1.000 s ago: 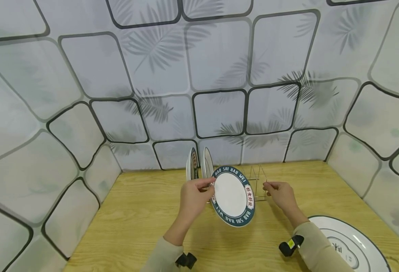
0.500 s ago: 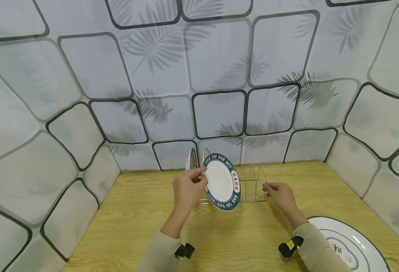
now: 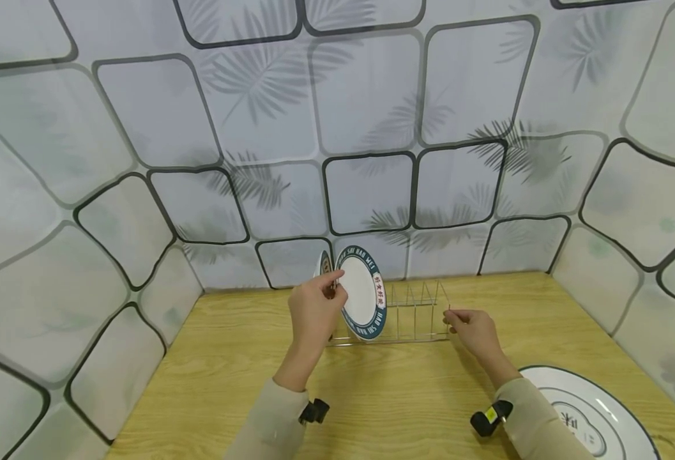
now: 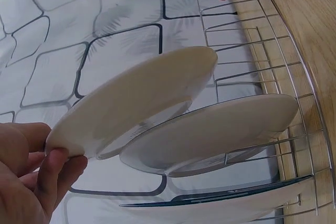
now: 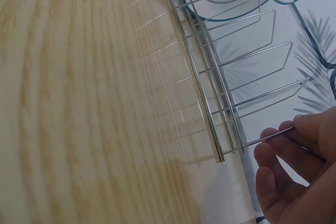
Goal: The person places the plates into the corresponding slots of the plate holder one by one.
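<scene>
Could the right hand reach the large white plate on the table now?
Likely yes, once the right hand lets go of the wire plate rack: the large white plate lies near the right sleeve, with no other dish seen on it.

I've got the rack (image 3: 414,322) on the desk (image 3: 228,383), wall (image 3: 371,191) behind. End plate (image 4: 226,208) and second plate (image 4: 210,132) stand in its left slots; third plate (image 3: 360,292), in my left grip (image 3: 314,310), just right of them. My right grip (image 3: 475,329) is at the rack's right end. Big plate (image 3: 607,409) on desk, near right, partly hidden by right sleeve (image 3: 544,421).
</scene>
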{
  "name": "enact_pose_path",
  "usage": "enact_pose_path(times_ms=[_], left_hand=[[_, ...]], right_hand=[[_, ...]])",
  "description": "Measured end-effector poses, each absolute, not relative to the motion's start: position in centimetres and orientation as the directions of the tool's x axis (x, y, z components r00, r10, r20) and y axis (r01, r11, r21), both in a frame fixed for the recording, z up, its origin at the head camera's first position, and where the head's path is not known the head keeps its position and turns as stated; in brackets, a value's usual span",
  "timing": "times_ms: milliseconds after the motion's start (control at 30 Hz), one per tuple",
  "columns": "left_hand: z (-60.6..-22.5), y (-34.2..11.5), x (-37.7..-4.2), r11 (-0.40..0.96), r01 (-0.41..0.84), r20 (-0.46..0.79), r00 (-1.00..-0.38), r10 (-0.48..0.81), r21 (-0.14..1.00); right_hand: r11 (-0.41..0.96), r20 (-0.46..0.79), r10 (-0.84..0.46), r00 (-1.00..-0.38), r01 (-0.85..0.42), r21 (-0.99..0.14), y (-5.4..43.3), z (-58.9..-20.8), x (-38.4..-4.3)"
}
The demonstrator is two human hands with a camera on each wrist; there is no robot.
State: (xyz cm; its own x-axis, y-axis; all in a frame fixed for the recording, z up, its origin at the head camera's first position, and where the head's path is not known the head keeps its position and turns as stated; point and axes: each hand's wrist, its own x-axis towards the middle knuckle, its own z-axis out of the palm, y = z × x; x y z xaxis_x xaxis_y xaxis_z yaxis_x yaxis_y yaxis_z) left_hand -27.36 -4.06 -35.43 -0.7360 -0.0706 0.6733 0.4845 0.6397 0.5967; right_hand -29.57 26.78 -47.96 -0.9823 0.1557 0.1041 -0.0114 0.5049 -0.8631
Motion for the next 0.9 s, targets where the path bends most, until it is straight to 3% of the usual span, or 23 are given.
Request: enact_pose_path(times_ms=[500,900], left_hand=[[-34.7,-3.3,-28.0,0.754,0.497,0.768,-0.641,-0.015,0.429],[-36.1,-2.4,-28.8,0.72,0.511,0.742,-0.67,-0.008,0.469]], right_hand=[[0.523,0.102,0.157,-0.982,-0.005,-0.852,26.8,-47.4,-29.7],[0.524,0.096,0.165,-0.982,0.005,-0.852,26.7,-47.7,-29.5]])
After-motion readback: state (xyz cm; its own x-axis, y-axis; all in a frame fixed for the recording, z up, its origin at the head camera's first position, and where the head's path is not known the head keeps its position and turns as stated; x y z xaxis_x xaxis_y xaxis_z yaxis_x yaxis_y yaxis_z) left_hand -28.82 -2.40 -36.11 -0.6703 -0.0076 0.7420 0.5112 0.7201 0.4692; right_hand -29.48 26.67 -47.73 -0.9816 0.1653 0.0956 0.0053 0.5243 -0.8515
